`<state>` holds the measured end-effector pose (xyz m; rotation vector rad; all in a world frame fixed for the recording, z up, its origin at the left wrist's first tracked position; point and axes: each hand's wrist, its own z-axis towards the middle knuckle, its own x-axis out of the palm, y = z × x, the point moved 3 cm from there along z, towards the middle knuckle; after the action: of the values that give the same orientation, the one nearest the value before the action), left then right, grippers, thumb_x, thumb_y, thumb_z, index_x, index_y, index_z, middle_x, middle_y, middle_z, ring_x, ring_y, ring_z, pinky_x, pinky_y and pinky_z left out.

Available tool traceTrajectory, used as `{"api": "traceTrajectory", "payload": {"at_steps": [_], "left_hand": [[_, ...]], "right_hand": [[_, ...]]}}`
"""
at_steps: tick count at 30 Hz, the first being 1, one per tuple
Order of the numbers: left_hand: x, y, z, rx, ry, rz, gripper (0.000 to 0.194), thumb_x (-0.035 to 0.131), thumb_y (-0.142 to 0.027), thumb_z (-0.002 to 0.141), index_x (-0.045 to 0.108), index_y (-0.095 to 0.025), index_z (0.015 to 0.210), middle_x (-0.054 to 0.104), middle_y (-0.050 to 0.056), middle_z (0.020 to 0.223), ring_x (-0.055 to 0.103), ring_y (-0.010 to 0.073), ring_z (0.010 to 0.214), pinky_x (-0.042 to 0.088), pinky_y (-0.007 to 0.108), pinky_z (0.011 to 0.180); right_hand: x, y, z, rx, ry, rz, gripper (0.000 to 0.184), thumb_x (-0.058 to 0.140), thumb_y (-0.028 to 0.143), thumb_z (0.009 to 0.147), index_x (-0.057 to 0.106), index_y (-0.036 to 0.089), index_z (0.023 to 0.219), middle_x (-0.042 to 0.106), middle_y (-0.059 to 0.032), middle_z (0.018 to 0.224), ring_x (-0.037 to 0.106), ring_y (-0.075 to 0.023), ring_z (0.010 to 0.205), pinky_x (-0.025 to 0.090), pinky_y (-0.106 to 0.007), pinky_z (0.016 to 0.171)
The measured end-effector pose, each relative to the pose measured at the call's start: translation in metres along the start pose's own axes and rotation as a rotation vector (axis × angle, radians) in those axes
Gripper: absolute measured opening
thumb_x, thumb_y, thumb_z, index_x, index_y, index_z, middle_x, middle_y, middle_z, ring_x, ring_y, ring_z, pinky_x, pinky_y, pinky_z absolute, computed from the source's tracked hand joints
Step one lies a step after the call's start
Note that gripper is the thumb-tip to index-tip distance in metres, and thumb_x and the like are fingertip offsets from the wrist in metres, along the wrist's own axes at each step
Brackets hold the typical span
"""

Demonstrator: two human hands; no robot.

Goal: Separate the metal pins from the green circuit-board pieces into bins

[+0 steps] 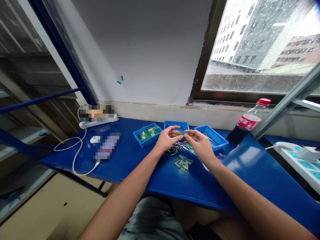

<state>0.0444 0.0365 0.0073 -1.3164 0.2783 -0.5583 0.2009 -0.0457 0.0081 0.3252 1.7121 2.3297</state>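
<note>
My left hand [168, 139] and my right hand [200, 141] meet above the table, fingertips closed on a small greenish see-through packet [183, 132] between them. Its details are too small to make out. Just below the hands lies a heap of thin shiny metal pieces [177, 148], partly covered by my fingers. Nearer to me is a clear plastic packet [183, 163] with green pieces inside. A blue tray [143, 144] on the left holds several green packets [149, 133]. Behind my hands stands a second blue tray [176, 124]; a third blue tray [220, 145] on the right contains thin metal pieces.
The blue table [130, 166] runs along the wall below a window. A cola bottle [247, 121] stands at the back right, beside a metal bar. On the left lie a phone [107, 147] and a white cable [75, 163]. A power strip [297, 160] is far right.
</note>
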Motion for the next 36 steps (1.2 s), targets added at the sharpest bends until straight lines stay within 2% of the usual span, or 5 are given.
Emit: {"api": "traceTrajectory", "payload": {"at_steps": [7,16,23,32,36], "left_hand": [[0.002,0.004,-0.001,-0.101,0.012,-0.027,0.054,0.095,-0.034,0.073,0.072,-0.011,0.116,0.080,0.014,0.104,0.077,0.0214,0.091,0.061,0.037,0.089],[0.003,-0.008,-0.004,0.013,0.052,0.060,0.048,0.085,-0.025,0.083,0.066,-0.015,0.127,0.078,0.011,0.107,0.076,0.0214,0.098,0.059,0.035,0.093],[0.006,-0.004,-0.003,-0.002,0.094,0.037,0.053,0.089,-0.027,0.079,0.066,-0.014,0.124,0.076,0.016,0.120,0.076,0.0241,0.104,0.059,0.037,0.096],[0.004,-0.012,-0.008,0.034,0.058,0.137,0.052,0.083,-0.026,0.082,0.063,-0.017,0.129,0.074,0.006,0.096,0.073,0.0187,0.086,0.058,0.030,0.080],[0.005,-0.012,-0.007,0.039,0.071,0.092,0.055,0.085,-0.026,0.080,0.062,-0.017,0.129,0.073,0.004,0.094,0.073,0.0176,0.085,0.058,0.030,0.082]], "right_hand": [[-0.001,0.002,0.000,-0.027,-0.076,0.035,0.046,0.090,0.052,0.078,0.074,0.021,0.107,0.079,-0.0071,0.095,0.074,-0.0225,0.078,0.064,-0.040,0.077],[0.003,0.001,-0.001,0.025,-0.033,0.023,0.047,0.089,0.056,0.077,0.073,0.020,0.104,0.078,-0.0079,0.098,0.073,-0.0222,0.080,0.061,-0.037,0.073],[0.000,0.002,0.001,-0.017,-0.049,-0.038,0.050,0.087,0.060,0.078,0.069,0.022,0.105,0.077,-0.0073,0.093,0.072,-0.0223,0.077,0.060,-0.035,0.066],[0.004,0.002,-0.002,0.028,0.009,-0.021,0.049,0.083,0.063,0.082,0.071,0.021,0.105,0.077,-0.0067,0.092,0.070,-0.0202,0.072,0.059,-0.033,0.062],[0.004,0.002,-0.002,0.014,0.015,-0.014,0.048,0.081,0.063,0.083,0.071,0.021,0.105,0.077,-0.0068,0.094,0.070,-0.0206,0.073,0.058,-0.034,0.063]]}}
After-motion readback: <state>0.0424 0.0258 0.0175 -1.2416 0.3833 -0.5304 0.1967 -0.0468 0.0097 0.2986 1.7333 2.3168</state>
